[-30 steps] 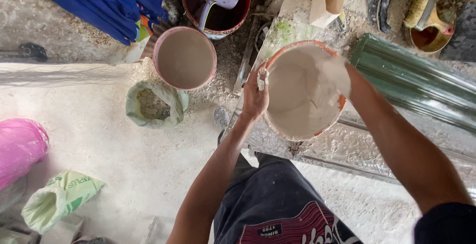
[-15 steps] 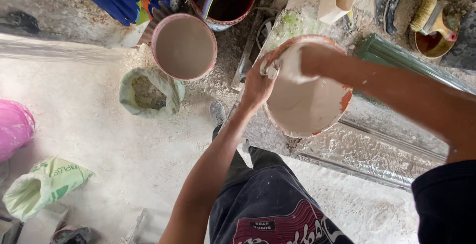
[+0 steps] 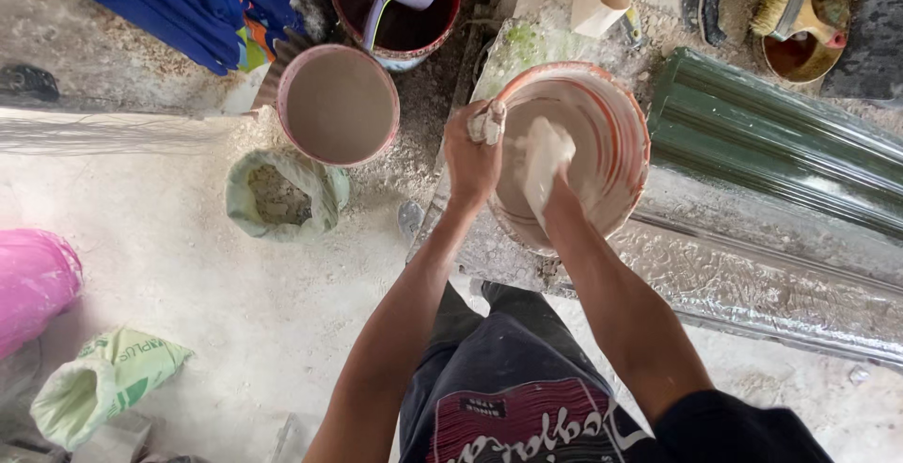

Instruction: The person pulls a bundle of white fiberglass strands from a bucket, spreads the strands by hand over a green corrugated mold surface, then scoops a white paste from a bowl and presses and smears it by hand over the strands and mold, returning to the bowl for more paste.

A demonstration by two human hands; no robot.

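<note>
On the dusty floor at the far left lie a pink sack (image 3: 33, 284) and an open green bag (image 3: 103, 383). Further right sit another open bag of powder (image 3: 282, 195) and a pink bucket of grey slurry (image 3: 339, 103). The left hand (image 3: 473, 154) is closed over the near-left rim of the orange-rimmed mixing bowl (image 3: 611, 115), which rests on the workbench's left end. The right hand (image 3: 544, 157), coated white, is down inside the bowl, fingers curled loosely in the wet plaster; whether it grips anything I cannot tell. The bowl looks stiff but slippery and likely heavy, best held by the rim. A green moulding (image 3: 781, 134) lies to the right.
</note>
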